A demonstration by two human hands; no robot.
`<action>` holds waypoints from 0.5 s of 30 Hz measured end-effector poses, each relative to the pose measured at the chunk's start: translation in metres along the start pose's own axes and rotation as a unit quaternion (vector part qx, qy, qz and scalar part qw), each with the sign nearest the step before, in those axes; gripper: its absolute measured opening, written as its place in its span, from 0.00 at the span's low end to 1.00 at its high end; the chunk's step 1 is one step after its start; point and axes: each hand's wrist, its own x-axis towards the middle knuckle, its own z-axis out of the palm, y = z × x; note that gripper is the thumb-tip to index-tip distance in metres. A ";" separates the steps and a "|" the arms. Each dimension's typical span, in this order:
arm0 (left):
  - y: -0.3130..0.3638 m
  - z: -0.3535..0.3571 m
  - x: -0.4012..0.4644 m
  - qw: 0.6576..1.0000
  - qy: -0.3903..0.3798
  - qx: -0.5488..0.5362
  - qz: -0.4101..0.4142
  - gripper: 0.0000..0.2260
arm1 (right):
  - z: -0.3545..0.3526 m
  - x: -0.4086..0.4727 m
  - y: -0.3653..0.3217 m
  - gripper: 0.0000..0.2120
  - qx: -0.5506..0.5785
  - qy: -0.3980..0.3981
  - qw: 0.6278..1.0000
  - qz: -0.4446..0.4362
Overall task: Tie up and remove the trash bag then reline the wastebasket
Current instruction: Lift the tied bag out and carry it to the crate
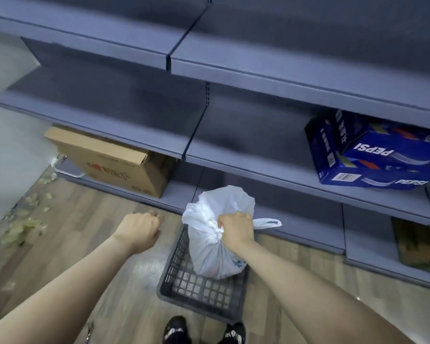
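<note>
The left hand (140, 228) hangs curled and holding nothing, while the right hand (236, 228) grips the knotted neck of the white trash bag (209, 254), tied and partly lifted from the wastebasket (196, 291), relining not yet done

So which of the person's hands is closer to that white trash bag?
Right. The right hand grips the white trash bag at its tied neck, above the wastebasket. The left hand is off to the bag's left, apart from it, fingers curled.
</note>
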 end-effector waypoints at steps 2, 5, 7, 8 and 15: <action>-0.001 0.017 0.016 1.000 -0.005 0.010 0.018 0.13 | 0.035 0.002 -0.003 0.18 0.002 -0.020 1.000 0.017; -0.009 0.046 0.045 0.999 -0.009 0.032 0.040 0.13 | 0.087 0.008 -0.005 0.18 0.015 -0.028 0.998 0.053; -0.015 0.067 0.063 0.997 -0.019 0.046 0.055 0.13 | 0.121 0.012 -0.006 0.18 0.020 -0.040 0.996 0.074; -0.016 0.077 0.072 0.997 -0.020 0.051 0.060 0.13 | 0.139 0.014 -0.007 0.17 0.024 -0.043 0.995 0.086; -0.004 0.155 0.130 0.997 -0.040 0.025 0.066 0.13 | 0.251 0.026 -0.005 0.16 0.053 -0.103 0.981 0.154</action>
